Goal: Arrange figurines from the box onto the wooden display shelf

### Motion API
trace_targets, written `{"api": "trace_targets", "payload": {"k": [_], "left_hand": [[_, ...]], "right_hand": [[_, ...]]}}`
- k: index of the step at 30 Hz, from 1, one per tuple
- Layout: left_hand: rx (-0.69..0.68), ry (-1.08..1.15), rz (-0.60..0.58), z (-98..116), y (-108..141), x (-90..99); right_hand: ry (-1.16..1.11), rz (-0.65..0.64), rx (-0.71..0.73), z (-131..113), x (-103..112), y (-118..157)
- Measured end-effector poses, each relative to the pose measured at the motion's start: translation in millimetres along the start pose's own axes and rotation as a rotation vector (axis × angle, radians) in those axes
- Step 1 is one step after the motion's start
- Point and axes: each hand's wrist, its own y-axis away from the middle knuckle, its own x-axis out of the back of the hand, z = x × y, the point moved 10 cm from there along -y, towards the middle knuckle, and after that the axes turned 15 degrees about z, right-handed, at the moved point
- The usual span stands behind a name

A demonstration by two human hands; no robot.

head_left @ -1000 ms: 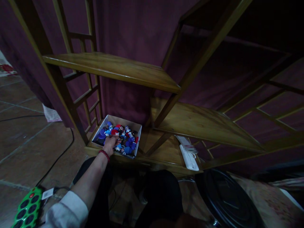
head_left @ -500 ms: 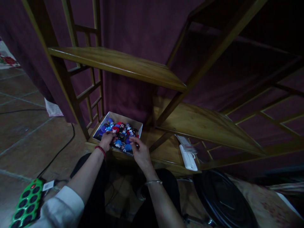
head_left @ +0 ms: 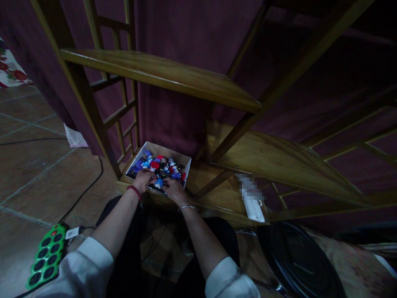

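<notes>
A shallow white box point(head_left: 186, 169) sits on the low wooden shelf, filled with small toy figurines point(head_left: 163, 162) in blue, red, black and white. Over its front left edge reaches my left hand point(head_left: 143, 181), fingers bent together among the figurines; what they hold, if anything, is hidden. My right hand point(head_left: 174, 190) comes in over the front edge, its fingers curled down beside a small blue-and-white figurine point(head_left: 159, 183). Whether those fingertips grip a piece is too dark to make out. The hands are close together, a short gap apart.
A wooden shelf board point(head_left: 161, 78) overhangs the box, with a slanting post point(head_left: 232, 138) to its right. Further right on the low shelf lies a white object point(head_left: 254, 209). A green power strip point(head_left: 46, 256) is on the floor at left, a round black seat point(head_left: 297, 260) at right.
My right hand has moved down and left into the box, from a raised pinch over its right front edge. My left hand stays among the figurines. The view has shifted slightly.
</notes>
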Motion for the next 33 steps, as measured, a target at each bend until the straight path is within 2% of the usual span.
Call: {"api": "trace_targets", "payload": {"k": [3,7,11,16,22,28,33], "left_hand": [[-0.004,0.013,-0.010,1,2,-2.6],[-0.080,0.053,0.047,10,3,2.1],[-0.064,0.044,0.007,10,4,-0.8],[-0.049,0.012,0.010,7,2,-1.8],[-0.043,-0.041,0.037,5,5,-2.9],[-0.037,-0.046,0.084,4,2,1.2],[-0.015,-0.012,0.087,3,2,3.0]], "right_hand": [[-0.034,-0.015,-0.056,5,-10,-7],[-0.278,-0.035,-0.129,14,-26,-11],[-0.395,-0.018,-0.115,23,-30,-9],[-0.317,-0.022,-0.145,36,-21,-5],[-0.154,0.040,-0.055,28,-1,-4],[-0.185,-0.008,-0.054,18,-8,-3],[-0.210,0.006,-0.063,12,-14,-10]]}}
